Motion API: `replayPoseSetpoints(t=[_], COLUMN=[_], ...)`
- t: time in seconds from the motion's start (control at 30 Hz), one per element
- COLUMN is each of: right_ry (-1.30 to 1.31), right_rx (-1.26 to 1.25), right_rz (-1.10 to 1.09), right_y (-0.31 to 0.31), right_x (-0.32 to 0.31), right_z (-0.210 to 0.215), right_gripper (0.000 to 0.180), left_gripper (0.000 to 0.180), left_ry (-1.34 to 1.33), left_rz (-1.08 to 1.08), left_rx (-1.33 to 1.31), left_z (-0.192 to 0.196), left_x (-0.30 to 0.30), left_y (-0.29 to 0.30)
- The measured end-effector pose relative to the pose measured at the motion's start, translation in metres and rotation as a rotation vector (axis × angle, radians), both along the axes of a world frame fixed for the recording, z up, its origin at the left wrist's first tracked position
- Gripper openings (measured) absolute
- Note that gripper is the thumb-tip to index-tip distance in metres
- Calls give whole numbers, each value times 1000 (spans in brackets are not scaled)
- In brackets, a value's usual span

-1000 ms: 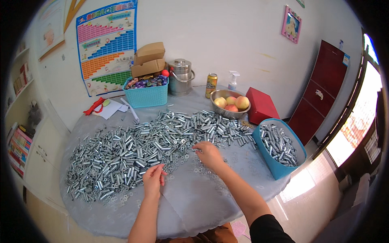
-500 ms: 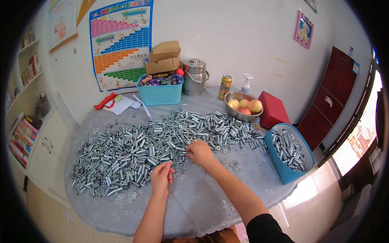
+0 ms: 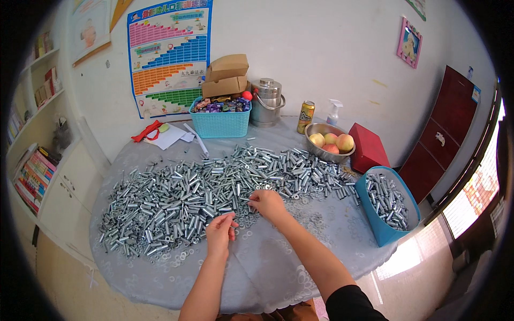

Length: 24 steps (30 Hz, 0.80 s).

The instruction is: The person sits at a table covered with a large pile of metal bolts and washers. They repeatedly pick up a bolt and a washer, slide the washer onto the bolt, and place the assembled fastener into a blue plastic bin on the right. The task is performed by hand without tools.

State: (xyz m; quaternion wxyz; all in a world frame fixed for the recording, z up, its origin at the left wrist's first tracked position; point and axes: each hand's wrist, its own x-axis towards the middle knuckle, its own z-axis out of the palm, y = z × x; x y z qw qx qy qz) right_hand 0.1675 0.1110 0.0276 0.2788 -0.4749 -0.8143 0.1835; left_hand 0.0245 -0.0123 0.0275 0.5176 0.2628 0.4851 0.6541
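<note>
A wide heap of small shiny metal sleeves [image 3: 203,187] covers the round table's grey cloth [image 3: 267,267]. Loose washers [image 3: 316,216] lie scattered along the heap's near edge. My left hand [image 3: 220,231] rests at that edge with its fingers curled around a small metal piece. My right hand [image 3: 267,202] sits just to the right of it, fingertips pinched among the sleeves and washers. A blue bin [image 3: 386,206] at the right edge of the table holds more of the same metal sleeves.
At the back stand a teal basket [image 3: 219,120] with cardboard boxes on top, a steel pot [image 3: 266,101], a drink can [image 3: 305,116], a spray bottle [image 3: 334,111], a bowl of fruit [image 3: 331,143] and a red box [image 3: 368,147]. Papers [image 3: 168,136] lie back left.
Both hands stayed at the heap's near edge. The left hand has drawn closer to the right hand and curled its fingers. The camera view shifted slightly.
</note>
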Motion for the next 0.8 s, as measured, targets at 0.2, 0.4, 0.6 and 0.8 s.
replayPoseSetpoints(t=[0.2,0.4,0.6,0.8], right_ry=[50,94,62,227], right_rx=[-28,20,38,-103], right_rz=[5,171,239,140], right_y=[-20,-26,-29,-41], right_x=[15,25,21,26], right_z=[11,4,2,3], right_gripper=[19,16,15,14], left_gripper=[15,16,17,17], left_ry=[14,50,74,105], left_rz=[2,-43,-65,-66], left_rx=[-20,-13,-11,-15], left_z=[0,-4,-4,-7], left_x=[3,5,6,8], left_y=[-1,-2,-2,-1])
